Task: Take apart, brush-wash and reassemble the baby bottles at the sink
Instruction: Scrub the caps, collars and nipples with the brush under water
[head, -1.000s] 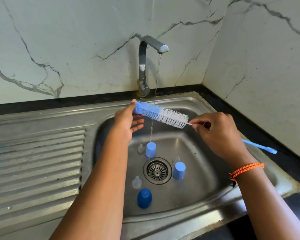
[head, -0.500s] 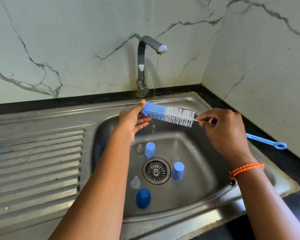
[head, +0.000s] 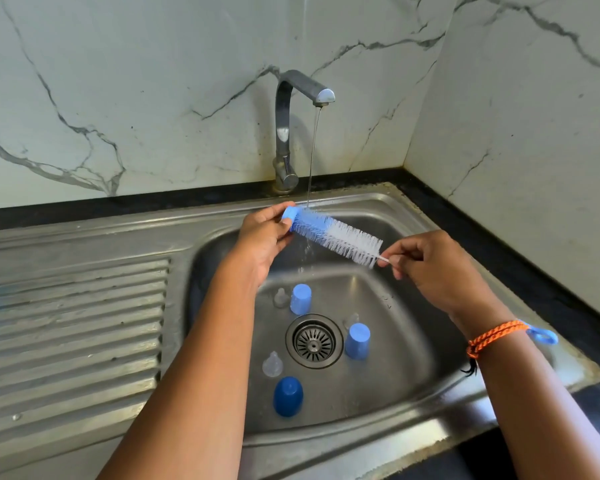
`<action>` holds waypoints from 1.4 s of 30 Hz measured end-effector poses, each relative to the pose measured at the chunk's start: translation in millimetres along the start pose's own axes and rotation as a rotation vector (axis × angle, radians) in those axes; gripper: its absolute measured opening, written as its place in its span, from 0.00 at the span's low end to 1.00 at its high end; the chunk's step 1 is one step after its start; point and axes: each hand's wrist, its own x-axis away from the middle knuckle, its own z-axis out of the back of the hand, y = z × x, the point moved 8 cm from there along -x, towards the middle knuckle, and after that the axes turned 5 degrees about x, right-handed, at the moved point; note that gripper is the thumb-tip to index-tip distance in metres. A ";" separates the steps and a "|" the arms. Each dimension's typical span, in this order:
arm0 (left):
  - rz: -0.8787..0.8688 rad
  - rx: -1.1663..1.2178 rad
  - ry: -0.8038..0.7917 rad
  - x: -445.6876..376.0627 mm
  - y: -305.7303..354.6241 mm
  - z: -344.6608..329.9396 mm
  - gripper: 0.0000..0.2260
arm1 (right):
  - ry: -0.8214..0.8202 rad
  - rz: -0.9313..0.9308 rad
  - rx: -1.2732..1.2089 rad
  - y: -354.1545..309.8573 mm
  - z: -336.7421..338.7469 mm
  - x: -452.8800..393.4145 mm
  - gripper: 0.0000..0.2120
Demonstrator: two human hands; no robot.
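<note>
**Head view: bottle brush rinsed under the tap**

The right hand [head: 440, 268] pinches the bottle brush [head: 336, 237] by its thin wire stem; the left hand [head: 265, 233] holds the blue sponge tip between thumb and fingers. The brush looks light, its bristles soft and wet, the stem likely bendy and slippery, so holding both ends suits it. The thin stream from the faucet [head: 286, 133] strikes the bristles. Caps [head: 357, 341] and clear nipples [head: 272, 364] lie apart in the sink [head: 413, 382].

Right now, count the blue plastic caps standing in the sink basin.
3. One pale blue cap behind the drain, another pale blue cap right of it, one dark blue cap nearest the front. The arms may hide more.
</note>
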 end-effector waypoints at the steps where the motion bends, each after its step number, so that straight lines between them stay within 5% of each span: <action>1: 0.004 -0.005 0.009 0.2 -0.6 1.5 0.11 | 0.041 0.006 0.043 -1.2 4.4 0.8 0.14; 3: 0.009 0.007 0.037 0.5 -1.7 4.3 0.05 | 0.136 -0.011 0.097 -0.6 16.4 2.4 0.12; 9: 0.112 0.080 -0.010 5.1 -21.6 -22.2 0.19 | 0.337 -0.058 0.128 6.3 50.3 9.5 0.08; 15: 0.160 0.352 0.081 5.2 -27.6 -21.8 0.11 | 0.332 -0.079 0.119 6.0 54.5 13.5 0.08; 22: 0.127 0.150 0.058 3.4 -25.6 -13.8 0.09 | 0.357 -0.040 0.146 0.6 46.4 11.4 0.09; 28: -0.004 0.192 0.158 1.1 -10.1 0.4 0.14 | 0.164 -0.122 0.075 15.2 34.8 6.1 0.09; 34: -0.311 -0.313 0.258 -0.2 14.3 5.5 0.28 | 0.264 -0.031 0.008 5.7 50.1 10.6 0.08; 42: -0.403 -0.581 0.121 3.2 20.8 -0.7 0.23 | 0.326 0.020 0.147 -1.3 48.6 11.8 0.09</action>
